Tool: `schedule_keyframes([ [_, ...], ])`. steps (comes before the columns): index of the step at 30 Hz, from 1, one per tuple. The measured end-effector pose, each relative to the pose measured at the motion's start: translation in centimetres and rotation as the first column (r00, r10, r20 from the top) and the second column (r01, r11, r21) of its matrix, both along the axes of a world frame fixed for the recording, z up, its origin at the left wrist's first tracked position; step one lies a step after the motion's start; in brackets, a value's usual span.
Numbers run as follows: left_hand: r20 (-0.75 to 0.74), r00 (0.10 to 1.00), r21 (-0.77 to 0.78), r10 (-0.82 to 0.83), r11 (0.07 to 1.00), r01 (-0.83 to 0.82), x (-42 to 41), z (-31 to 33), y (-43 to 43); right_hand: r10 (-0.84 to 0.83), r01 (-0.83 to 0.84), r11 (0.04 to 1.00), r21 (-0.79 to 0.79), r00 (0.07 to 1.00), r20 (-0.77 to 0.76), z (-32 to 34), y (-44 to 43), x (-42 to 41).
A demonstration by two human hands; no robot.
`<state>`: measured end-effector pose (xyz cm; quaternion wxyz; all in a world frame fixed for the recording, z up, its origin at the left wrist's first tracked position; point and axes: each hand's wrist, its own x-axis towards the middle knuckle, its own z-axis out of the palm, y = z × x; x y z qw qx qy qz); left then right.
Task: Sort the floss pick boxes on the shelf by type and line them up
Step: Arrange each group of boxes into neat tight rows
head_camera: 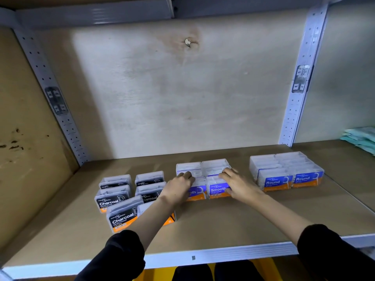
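At frame centre on the shelf point(223, 222), the left grip point(178, 188) curls its fingers over the left Smooth box point(196, 195). The right grip point(237, 183) clasps the right Smooth box point(217, 191), thumb against its front.

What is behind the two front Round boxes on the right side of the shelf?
Behind the two front Round boxes stand more clear boxes in two rows running back. Their labels are hidden by the boxes ahead, so their type cannot be read.

Left hand point(178, 186), right hand point(238, 184), fingers point(187, 175) curled
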<state>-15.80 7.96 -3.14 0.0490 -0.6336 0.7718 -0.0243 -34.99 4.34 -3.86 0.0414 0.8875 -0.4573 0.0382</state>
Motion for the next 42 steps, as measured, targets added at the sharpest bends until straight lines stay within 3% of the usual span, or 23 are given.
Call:
schedule_keyframes([
  [32, -0.087, 0.996, -0.022, -0.008, 1.000, 0.007, 0.5, -0.5, -0.3, -0.018, 0.016, 1.000, 0.017, 0.997, 0.078, -0.1, -0.2, -0.1],
  [38, -0.247, 0.969, -0.127, -0.024, 0.992, -0.007, 0.8, -0.2, -0.5, -0.064, 0.034, 0.994, 0.102, 0.953, 0.298, -0.2, -0.6, -0.1],
  [42, -0.270, 0.962, -0.074, -0.051, 0.997, 0.032, 0.6, 0.5, -1.6, -0.069, 0.016, 0.993, 0.120, 0.890, 0.451, 0.2, -1.6, 0.7],
])
